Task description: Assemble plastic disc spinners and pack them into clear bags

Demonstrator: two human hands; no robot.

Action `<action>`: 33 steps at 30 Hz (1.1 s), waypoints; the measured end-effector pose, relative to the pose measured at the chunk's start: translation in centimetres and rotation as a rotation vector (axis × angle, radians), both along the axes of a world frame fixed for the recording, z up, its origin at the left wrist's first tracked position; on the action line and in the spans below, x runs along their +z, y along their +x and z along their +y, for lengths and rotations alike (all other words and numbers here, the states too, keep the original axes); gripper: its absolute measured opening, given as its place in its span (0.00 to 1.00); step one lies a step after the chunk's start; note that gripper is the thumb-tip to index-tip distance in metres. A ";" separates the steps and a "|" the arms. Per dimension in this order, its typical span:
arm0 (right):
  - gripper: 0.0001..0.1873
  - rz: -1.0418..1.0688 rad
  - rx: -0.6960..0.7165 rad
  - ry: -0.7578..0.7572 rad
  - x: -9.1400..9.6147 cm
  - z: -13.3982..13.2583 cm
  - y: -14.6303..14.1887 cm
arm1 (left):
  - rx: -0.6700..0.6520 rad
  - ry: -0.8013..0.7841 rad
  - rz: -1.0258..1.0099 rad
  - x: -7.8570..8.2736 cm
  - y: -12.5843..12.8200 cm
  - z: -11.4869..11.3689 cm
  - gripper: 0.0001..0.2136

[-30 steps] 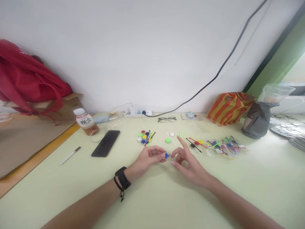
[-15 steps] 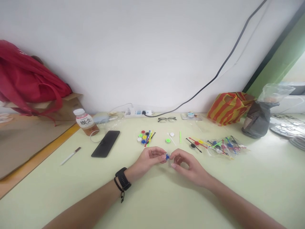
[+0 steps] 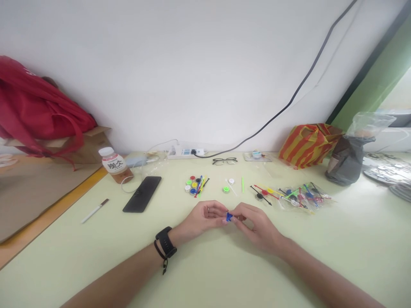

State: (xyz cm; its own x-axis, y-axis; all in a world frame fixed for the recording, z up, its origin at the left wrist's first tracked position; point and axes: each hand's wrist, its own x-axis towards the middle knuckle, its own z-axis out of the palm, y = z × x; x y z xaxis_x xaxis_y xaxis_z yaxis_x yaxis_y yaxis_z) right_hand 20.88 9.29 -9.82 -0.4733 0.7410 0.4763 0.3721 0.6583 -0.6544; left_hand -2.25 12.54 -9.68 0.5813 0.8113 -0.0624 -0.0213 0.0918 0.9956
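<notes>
A small blue plastic piece [image 3: 229, 217] is pinched between my two hands above the table; its exact shape is too small to make out. My left hand [image 3: 206, 216] grips it from the left with thumb and fingertips. From the right, the thumb and forefinger of my right hand [image 3: 255, 222] close on it too. Just beyond the hands lie a green disc [image 3: 226, 189], a white disc [image 3: 231, 181], a thin white stick [image 3: 231, 187] and a bright green stick [image 3: 242, 185].
Coloured discs [image 3: 193, 185] and arrow sticks are grouped left of centre. More arrows and discs lie in clear bags [image 3: 305, 199] at right. A black phone [image 3: 142, 194], a drink bottle [image 3: 115, 164], a pen [image 3: 95, 211], glasses [image 3: 224, 161] and a power strip [image 3: 185, 153] surround them.
My right thumb and forefinger have closed onto the blue piece, where they were apart before. The piece has shifted slightly right and toward me.
</notes>
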 end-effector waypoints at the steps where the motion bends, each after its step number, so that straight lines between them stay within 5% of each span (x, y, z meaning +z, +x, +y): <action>1: 0.08 -0.009 -0.016 0.027 0.1 0.1 0.2 | 0.017 0.003 -0.002 0.0 0.1 0.0 0.17; 7: 0.07 -0.121 -0.267 0.133 0.8 1.0 1.7 | 0.084 0.013 -0.009 0.0 0.4 0.2 0.17; 14: 0.12 -0.717 -0.317 -0.024 0.8 1.7 2.5 | 0.076 -0.021 0.010 0.2 0.5 0.0 0.17; 24: 0.07 -0.898 -0.772 -0.080 0.3 4.4 5.7 | 0.008 0.098 0.111 0.4 0.4 -0.6 0.14; 29: 0.04 -0.613 -0.599 0.156 -0.5 3.7 4.7 | -0.102 0.315 0.198 1.4 0.4 -1.4 0.11; 33: 0.12 -0.420 -0.323 0.156 -1.4 2.3 2.1 | -0.251 0.491 0.251 4.9 0.0 -2.4 0.09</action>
